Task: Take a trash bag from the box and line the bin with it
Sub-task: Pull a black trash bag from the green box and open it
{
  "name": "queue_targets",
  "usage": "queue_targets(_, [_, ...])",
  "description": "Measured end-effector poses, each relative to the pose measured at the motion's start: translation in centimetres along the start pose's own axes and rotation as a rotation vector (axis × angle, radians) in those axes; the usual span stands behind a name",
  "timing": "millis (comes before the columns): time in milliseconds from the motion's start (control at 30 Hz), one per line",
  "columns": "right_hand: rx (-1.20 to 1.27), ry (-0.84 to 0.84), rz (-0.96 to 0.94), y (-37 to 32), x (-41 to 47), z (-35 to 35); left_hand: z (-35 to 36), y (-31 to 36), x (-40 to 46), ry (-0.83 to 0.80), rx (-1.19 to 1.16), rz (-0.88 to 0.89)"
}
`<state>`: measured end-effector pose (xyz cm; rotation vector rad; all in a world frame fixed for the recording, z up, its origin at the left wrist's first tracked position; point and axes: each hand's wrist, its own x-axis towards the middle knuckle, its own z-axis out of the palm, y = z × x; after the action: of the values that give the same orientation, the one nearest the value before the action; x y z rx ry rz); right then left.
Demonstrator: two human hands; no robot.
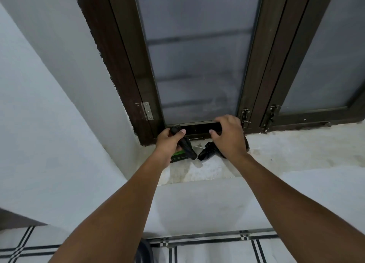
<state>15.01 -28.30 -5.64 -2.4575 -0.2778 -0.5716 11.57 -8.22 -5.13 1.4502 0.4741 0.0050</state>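
The left hand (167, 142) is gripping a rolled trash bag (184, 144), slanting near-right over the box (177, 157); the right hand (229, 138) is hovering spread, empty.

Trash bag roll (184, 146): glossy black plastic. Box (177, 157): green printed card, matt. Sill (286, 152): rough, stained plaster. Window frame (126, 75): dark wood. Hinge (147, 110): bright metal. Panes (197, 65): frosted.

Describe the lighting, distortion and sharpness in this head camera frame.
Head view: dim, cool daylight through the frosted window, no glare; wide-angle bending splays the window frame and forearms; soft shadow under the sill; the left hand, gripping a black bag roll, and the right hand look slightly soft.
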Motion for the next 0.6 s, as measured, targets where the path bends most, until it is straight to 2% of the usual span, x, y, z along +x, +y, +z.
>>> queue_targets(67, [0.058,0.077,-0.151,-1.1,-0.2,0.1,-0.1,0.3,-0.2,0.002,-0.029,-0.005])
queue_targets(133, [0.201,0.022,-0.144,-2.4,-0.3,0.6,-0.2,0.5,-0.4,-0.009,-0.066,0.005])
queue_targets(200, [0.385,-0.118,0.018,-3.9,-0.1,1.0,-0.4,0.6,-0.6,-0.051,-0.123,0.013])
queue_targets(333, [0.827,-0.656,0.577,-5.3,0.4,0.5,-1.2,0.9,-1.1,-0.141,-0.283,0.015])
queue_targets(400, [0.966,-0.729,0.629,-4.7,0.1,0.7,-1.5,1.0,-1.1,-0.12,-0.311,0.019])
queue_targets(467, [1.024,-0.605,0.651,-4.3,0.0,1.3,-1.8,0.6,-1.0,-0.026,-0.089,0.076])
queue_targets(533, [0.967,-0.453,0.694,-4.0,0.1,2.0,-2.6,-0.1,-0.8,0.094,0.403,0.21])
queue_targets(600, [0.885,-0.32,0.737,-3.3,0.3,2.4,-3.7,-0.9,-0.6,0.105,1.0,0.334])
